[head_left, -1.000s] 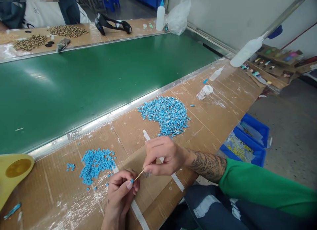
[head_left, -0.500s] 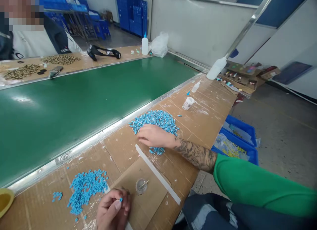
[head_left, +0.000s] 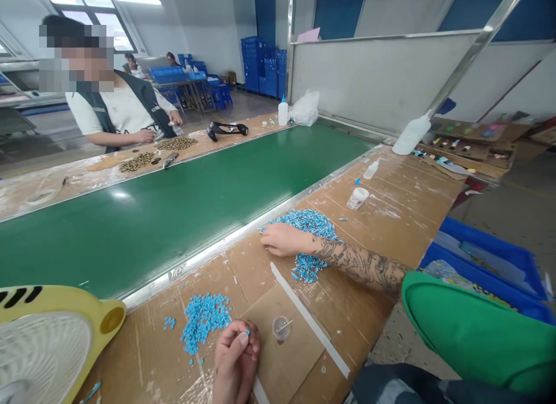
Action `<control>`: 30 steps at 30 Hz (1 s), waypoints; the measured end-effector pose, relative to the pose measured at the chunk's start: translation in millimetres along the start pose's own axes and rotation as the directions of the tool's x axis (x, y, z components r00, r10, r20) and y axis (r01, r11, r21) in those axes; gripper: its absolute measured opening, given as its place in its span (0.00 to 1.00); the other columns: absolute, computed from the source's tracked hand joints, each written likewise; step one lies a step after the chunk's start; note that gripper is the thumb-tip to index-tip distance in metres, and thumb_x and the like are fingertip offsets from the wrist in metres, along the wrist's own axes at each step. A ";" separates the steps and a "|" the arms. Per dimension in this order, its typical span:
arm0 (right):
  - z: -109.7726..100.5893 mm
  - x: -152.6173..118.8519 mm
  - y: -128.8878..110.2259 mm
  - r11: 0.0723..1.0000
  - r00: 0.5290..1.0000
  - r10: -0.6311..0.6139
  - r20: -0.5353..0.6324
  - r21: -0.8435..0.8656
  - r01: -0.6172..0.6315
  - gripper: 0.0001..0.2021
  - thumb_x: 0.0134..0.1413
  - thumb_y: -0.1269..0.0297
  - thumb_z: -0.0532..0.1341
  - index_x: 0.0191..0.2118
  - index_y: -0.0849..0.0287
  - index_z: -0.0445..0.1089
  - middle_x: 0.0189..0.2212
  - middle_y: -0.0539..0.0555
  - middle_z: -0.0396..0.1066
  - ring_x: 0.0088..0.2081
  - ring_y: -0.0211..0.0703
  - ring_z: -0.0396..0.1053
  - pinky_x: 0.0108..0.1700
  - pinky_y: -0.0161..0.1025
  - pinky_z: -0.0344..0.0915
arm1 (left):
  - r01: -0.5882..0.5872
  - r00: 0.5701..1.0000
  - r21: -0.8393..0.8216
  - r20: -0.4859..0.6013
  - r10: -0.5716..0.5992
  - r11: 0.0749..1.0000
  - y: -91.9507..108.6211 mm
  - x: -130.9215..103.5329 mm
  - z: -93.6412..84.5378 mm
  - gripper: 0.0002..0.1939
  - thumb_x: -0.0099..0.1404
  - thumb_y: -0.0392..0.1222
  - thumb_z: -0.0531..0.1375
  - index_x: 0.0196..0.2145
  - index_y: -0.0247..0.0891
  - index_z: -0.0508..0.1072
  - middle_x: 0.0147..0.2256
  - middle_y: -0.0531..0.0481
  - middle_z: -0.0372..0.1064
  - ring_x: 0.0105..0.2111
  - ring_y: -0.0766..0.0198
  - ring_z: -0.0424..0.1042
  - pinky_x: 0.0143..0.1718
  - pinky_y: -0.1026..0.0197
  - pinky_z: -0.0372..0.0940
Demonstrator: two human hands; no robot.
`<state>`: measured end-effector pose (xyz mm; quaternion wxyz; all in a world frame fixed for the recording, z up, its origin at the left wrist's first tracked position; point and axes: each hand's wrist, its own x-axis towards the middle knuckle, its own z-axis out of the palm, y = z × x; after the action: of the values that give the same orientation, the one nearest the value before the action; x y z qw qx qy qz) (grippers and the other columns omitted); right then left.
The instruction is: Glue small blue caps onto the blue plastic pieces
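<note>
My left hand [head_left: 236,357] is closed, thumb against curled fingers, pinching a small blue ring [head_left: 247,332]. Just beyond it spreads a pile of similar blue rings [head_left: 203,320] on the cardboard-covered bench [head_left: 147,340]. My right hand [head_left: 283,240] lies palm down with bent fingers at the left edge of a heap of small blue pointed pieces [head_left: 310,219]. What its fingertips hold is hidden. Between the hands, a small clear dish [head_left: 281,328] with a thin stick in it stands on a brown sheet [head_left: 295,357] edged by a white strip [head_left: 310,320].
A green conveyor belt [head_left: 208,201] runs past the bench. A yellow fan [head_left: 47,340] is at near left. White cup [head_left: 358,199], small bottle [head_left: 372,169] and larger bottle [head_left: 412,134] stand or lie farther right. Blue crates [head_left: 482,270] sit below. A co-worker [head_left: 125,111] sits across.
My view has swung left and up, bringing in the fan and more of the co-worker. My right hand has shifted slightly toward the heap's left edge. My left hand still pinches the blue ring.
</note>
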<state>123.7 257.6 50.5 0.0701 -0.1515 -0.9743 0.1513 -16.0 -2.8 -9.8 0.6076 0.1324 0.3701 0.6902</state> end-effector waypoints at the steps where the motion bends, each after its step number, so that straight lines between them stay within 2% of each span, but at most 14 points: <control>1: 0.4 -4.3 -6.7 0.998 1.000 -0.017 -0.018 0.059 0.018 0.08 0.56 0.73 0.58 0.39 0.65 0.75 0.35 0.59 0.73 0.40 0.45 0.67 0.46 0.42 0.62 | -0.004 1.000 -0.001 0.011 0.004 1.000 -0.2 1.1 -2.5 0.10 0.52 0.41 0.70 0.27 0.36 0.73 0.22 0.54 0.62 0.20 0.71 0.61 0.20 0.68 0.55; 5: 14.1 -22.3 -44.9 0.941 0.994 -0.034 -0.109 0.331 0.068 0.09 0.62 0.66 0.59 0.43 0.61 0.76 0.35 0.53 0.74 0.36 0.36 0.69 0.41 0.33 0.64 | -0.015 0.999 -0.011 0.030 0.015 1.000 1.2 4.1 -8.2 0.09 0.52 0.42 0.70 0.27 0.36 0.74 0.22 0.54 0.62 0.20 0.70 0.62 0.20 0.68 0.56; 9: 36.1 -31.5 -81.0 0.802 0.981 0.043 -0.189 0.592 0.080 0.12 0.61 0.61 0.62 0.40 0.67 0.76 0.33 0.55 0.74 0.32 0.34 0.70 0.34 0.30 0.66 | -0.029 0.999 0.015 0.046 0.028 0.999 3.5 4.6 -6.0 0.08 0.53 0.41 0.69 0.26 0.37 0.74 0.21 0.54 0.63 0.20 0.70 0.63 0.20 0.68 0.57; 14: 49.6 -33.1 -99.9 0.555 0.974 0.124 -0.191 0.826 0.092 0.13 0.58 0.59 0.63 0.37 0.66 0.76 0.33 0.56 0.75 0.30 0.34 0.71 0.33 0.32 0.68 | -0.043 0.998 0.035 0.054 0.041 0.998 5.3 4.3 -1.3 0.08 0.52 0.41 0.70 0.26 0.37 0.75 0.20 0.54 0.63 0.19 0.71 0.63 0.20 0.68 0.57; 16: 49.9 -34.0 -100.3 0.524 0.954 0.206 -0.216 0.848 0.078 0.10 0.56 0.61 0.65 0.37 0.64 0.77 0.32 0.54 0.75 0.29 0.33 0.70 0.33 0.32 0.67 | -0.050 0.998 0.039 0.045 0.048 0.998 6.4 4.4 -0.4 0.08 0.51 0.41 0.70 0.26 0.37 0.75 0.20 0.54 0.64 0.19 0.71 0.63 0.20 0.68 0.58; 20: 44.0 -39.6 -93.1 0.645 0.912 0.291 -0.288 0.763 0.034 0.06 0.56 0.66 0.65 0.36 0.62 0.77 0.32 0.53 0.75 0.34 0.35 0.70 0.38 0.33 0.66 | -0.067 0.998 0.020 0.011 0.066 0.998 8.8 5.8 -1.9 0.08 0.50 0.40 0.70 0.26 0.37 0.76 0.20 0.55 0.64 0.19 0.71 0.64 0.20 0.68 0.59; 23: 35.6 -42.8 -86.4 0.693 0.932 0.252 -0.261 0.721 0.014 0.07 0.58 0.65 0.63 0.38 0.63 0.77 0.33 0.54 0.75 0.35 0.35 0.70 0.40 0.34 0.66 | -0.077 0.997 0.007 -0.018 0.077 0.997 11.5 7.3 -3.9 0.07 0.49 0.40 0.70 0.26 0.38 0.76 0.20 0.55 0.64 0.19 0.71 0.64 0.19 0.69 0.60; 25: 30.2 -39.3 -85.1 0.755 0.976 0.146 -0.164 0.656 -0.002 0.07 0.59 0.66 0.62 0.39 0.63 0.76 0.34 0.53 0.75 0.35 0.35 0.70 0.41 0.33 0.65 | -0.107 0.994 0.004 -0.030 0.107 0.994 14.6 7.7 -5.0 0.07 0.49 0.39 0.70 0.25 0.38 0.76 0.20 0.55 0.63 0.19 0.71 0.63 0.19 0.69 0.59; 27: 27.0 -29.9 -88.6 0.845 0.999 -0.052 -0.006 0.532 0.047 0.07 0.59 0.67 0.61 0.38 0.62 0.77 0.34 0.53 0.76 0.35 0.35 0.70 0.41 0.34 0.64 | -0.143 0.989 0.000 -0.037 0.143 0.990 19.2 7.2 -5.9 0.08 0.48 0.40 0.70 0.25 0.38 0.76 0.20 0.55 0.62 0.19 0.72 0.62 0.18 0.70 0.59; 28: 26.6 -23.5 -92.4 0.885 0.984 -0.151 0.091 0.455 0.094 0.07 0.58 0.67 0.61 0.37 0.61 0.77 0.33 0.52 0.76 0.35 0.36 0.70 0.40 0.34 0.64 | -0.160 0.986 -0.002 -0.043 0.160 0.987 21.9 6.7 -6.4 0.08 0.48 0.40 0.70 0.25 0.38 0.76 0.20 0.56 0.61 0.19 0.72 0.61 0.18 0.70 0.59; 30: 28.0 -9.5 -103.8 0.936 0.920 -0.279 0.276 0.294 0.196 0.06 0.56 0.65 0.62 0.34 0.59 0.77 0.31 0.52 0.76 0.33 0.38 0.70 0.35 0.35 0.63 | -0.187 0.980 -0.011 -0.067 0.186 0.982 27.8 5.3 -7.6 0.08 0.47 0.40 0.70 0.25 0.38 0.75 0.19 0.56 0.60 0.19 0.72 0.60 0.18 0.70 0.58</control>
<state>99.1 152.7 56.0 -0.0481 0.0052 -0.9557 0.2903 -42.6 -0.2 2.3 0.5289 0.1383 0.3699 0.7512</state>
